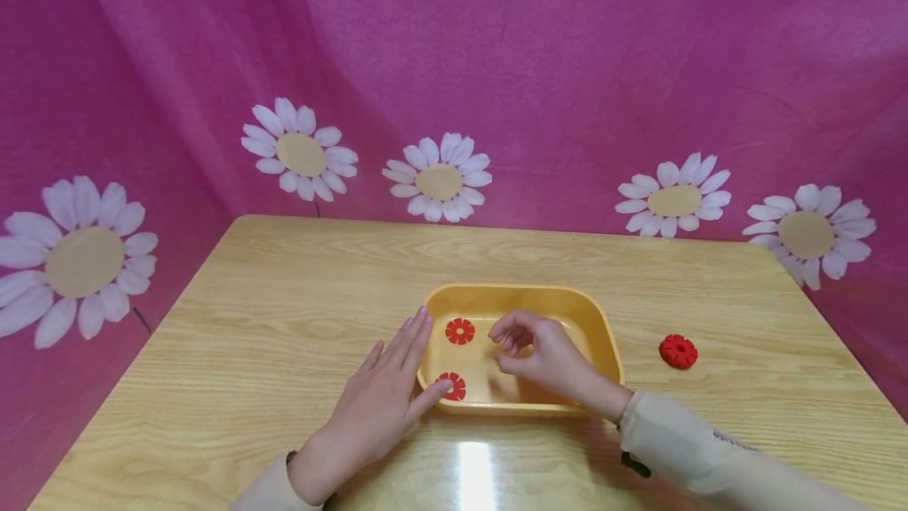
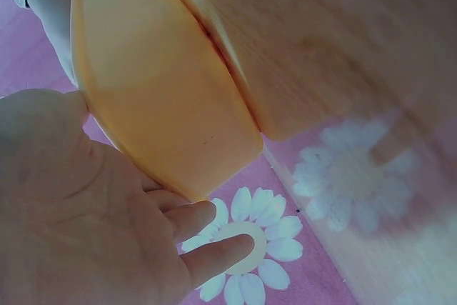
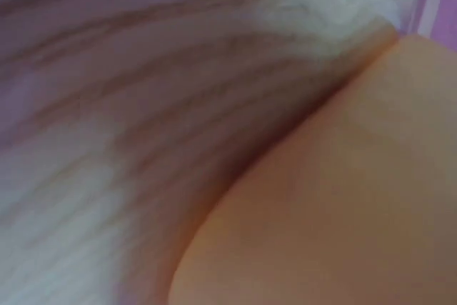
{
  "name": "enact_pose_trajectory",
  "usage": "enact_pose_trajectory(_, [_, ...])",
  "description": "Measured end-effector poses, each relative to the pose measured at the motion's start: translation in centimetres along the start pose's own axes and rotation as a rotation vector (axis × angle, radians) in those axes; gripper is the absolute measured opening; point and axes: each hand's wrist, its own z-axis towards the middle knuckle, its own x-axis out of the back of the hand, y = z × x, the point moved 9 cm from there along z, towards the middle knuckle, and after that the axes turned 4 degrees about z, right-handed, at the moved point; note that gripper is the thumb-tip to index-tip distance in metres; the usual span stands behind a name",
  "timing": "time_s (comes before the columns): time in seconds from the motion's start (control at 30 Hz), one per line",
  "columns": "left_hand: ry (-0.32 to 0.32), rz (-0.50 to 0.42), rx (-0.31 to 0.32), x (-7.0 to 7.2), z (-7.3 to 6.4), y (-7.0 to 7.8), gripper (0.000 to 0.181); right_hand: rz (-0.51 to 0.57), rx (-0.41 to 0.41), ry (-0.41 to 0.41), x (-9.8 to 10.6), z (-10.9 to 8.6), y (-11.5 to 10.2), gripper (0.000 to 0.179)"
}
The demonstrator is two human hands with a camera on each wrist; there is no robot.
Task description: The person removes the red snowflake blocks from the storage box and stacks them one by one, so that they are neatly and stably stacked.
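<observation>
A yellow plastic tray (image 1: 525, 410) sits on the wooden table. Inside at its left lie two red notched discs: the far disc (image 1: 460, 331) and the near disc (image 1: 454, 388), partly covered by my left thumb. My left hand (image 1: 376, 408) lies along the tray's left side, its fingers stretched out at the rim; the left wrist view shows them against the tray's outer wall (image 2: 171, 76). Over the tray's middle hovers my right hand (image 1: 542, 353), fingers bent, a gap between thumb and index finger. Nothing shows in it. The right wrist view has only tray wall (image 3: 343, 198) and table.
A small pile of red notched discs (image 1: 679, 352) lies on the table (image 1: 298, 298) to the right of the tray. Behind the table hangs a magenta cloth (image 1: 539, 77) printed with white flowers.
</observation>
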Motion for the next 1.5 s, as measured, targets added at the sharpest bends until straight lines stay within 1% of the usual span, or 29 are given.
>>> enact_pose_trajectory(0.1, [0.002,-0.006,-0.003,0.0,0.0,0.1,0.084,0.011,-0.014,-0.049,-1.3,0.3,0.1,0.023])
enact_pose_trajectory(0.3, [-0.004,-0.014,-0.001,0.0,0.1,0.1,0.083,0.038,-0.027,-0.136,-3.1,0.7,0.4,0.024])
enact_pose_trajectory(0.47, [-0.016,-0.015,0.002,0.0,0.0,0.1,0.083,0.055,-0.008,-0.247,-4.6,0.8,0.1,0.022])
enact_pose_trajectory(0.57, [-0.015,-0.012,-0.002,0.1,0.0,0.2,0.082,0.044,0.004,-0.29,-5.2,0.8,-0.1,0.022])
enact_pose_trajectory(0.9, [-0.005,-0.019,-0.007,0.3,-0.1,0.3,0.081,-0.014,0.006,-0.35,-6.2,1.1,0.0,0.023])
enact_pose_trajectory(1.17, [-0.022,-0.019,0.009,0.2,0.0,0.3,0.082,-0.096,0.113,-0.407,-7.1,1.5,-0.6,0.029])
enact_pose_trajectory(1.4, [-0.016,-0.01,0.015,0.2,0.0,0.2,0.084,-0.134,0.152,-0.432,-7.4,1.5,-1.1,0.028])
enact_pose_trajectory(1.5, [-0.017,-0.011,0.013,0.1,0.1,0.2,0.084,-0.148,0.169,-0.43,-7.4,1.4,-1.2,0.027])
